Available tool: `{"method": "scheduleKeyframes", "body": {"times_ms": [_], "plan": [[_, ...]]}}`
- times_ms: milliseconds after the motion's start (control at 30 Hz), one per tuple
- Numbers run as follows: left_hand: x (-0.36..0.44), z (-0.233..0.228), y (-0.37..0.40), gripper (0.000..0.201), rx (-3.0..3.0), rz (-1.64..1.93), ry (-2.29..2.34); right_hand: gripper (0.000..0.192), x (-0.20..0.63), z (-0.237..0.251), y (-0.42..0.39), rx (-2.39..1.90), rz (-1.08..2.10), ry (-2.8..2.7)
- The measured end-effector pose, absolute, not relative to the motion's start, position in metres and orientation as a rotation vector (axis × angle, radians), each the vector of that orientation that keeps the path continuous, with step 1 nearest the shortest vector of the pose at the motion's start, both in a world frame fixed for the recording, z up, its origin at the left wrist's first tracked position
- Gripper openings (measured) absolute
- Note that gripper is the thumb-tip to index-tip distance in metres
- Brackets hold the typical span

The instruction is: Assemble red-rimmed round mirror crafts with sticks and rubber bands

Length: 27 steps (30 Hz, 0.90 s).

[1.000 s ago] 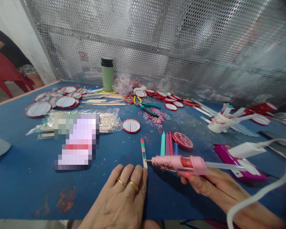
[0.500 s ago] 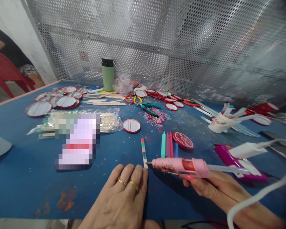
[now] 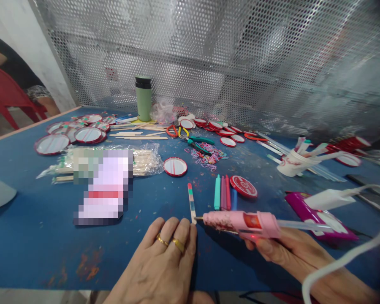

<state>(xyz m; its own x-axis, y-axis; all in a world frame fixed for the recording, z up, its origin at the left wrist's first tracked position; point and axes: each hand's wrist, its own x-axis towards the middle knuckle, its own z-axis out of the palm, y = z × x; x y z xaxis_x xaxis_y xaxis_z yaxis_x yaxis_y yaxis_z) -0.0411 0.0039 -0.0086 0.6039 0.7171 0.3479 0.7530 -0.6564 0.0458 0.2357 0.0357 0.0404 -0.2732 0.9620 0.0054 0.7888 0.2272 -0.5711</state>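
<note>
Little has shifted in the past second: the pink glue gun (image 3: 240, 221) has drifted slightly to the right and lower, its metal tip staying just beside the near end of the painted craft stick (image 3: 191, 202), while the left hand (image 3: 164, 261) has kept its place.

At a blue counter (image 3: 34, 253) crowded with craft supplies, a person works with both hands. The left hand lies flat, fingers together and two gold rings showing, its fingertips touching the near end of the striped stick and pinning it to the surface. The right hand (image 3: 278, 249) is wrapped around the glue gun's grip, holding it level with the nozzle aimed left at the stick; a clear glue rod juts from the rear and a white cable (image 3: 351, 253) loops away toward the lower right.

Judging by the scene, the job looks to be at the gluing stage: the stick is already coloured in bands, no bead of glue can be made out on it, and nothing is yet joined to it. Just beyond lie four marker pens (image 3: 223, 192) side by side, touching a red round lid (image 3: 243, 186). A second lid (image 3: 175, 166) sits nearer the bag of plain wooden sticks (image 3: 142, 160). More red-rimmed lids are spread at far left (image 3: 52, 143). A green flask (image 3: 143, 99) stands upright by the perforated metal screen, with scissors (image 3: 177, 131), pliers and a scatter of coloured clips (image 3: 205, 156) between. A white cup (image 3: 291, 162) of pens lies tipped at right.
</note>
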Motion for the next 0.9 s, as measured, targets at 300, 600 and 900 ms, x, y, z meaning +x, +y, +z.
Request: {"method": "scheduleKeyframes", "body": {"times_ms": [300, 600, 900], "plan": [[-0.041, -0.010, 0.004, 0.072, -2.706, -0.500, -1.238, 0.045, 0.240, 0.041, 0.033, -1.700, 0.712, -2.213], [-0.040, -0.011, 0.004, 0.069, -2.692, -0.515, -1.230, 0.041, 0.245, 0.036, 0.032, -1.652, 0.622, -2.206], [-0.043, -0.012, 0.003, 0.052, -2.618, -0.574, -1.225, 0.042, 0.263, 0.021, 0.013, -1.624, 0.623, -2.008]]}}
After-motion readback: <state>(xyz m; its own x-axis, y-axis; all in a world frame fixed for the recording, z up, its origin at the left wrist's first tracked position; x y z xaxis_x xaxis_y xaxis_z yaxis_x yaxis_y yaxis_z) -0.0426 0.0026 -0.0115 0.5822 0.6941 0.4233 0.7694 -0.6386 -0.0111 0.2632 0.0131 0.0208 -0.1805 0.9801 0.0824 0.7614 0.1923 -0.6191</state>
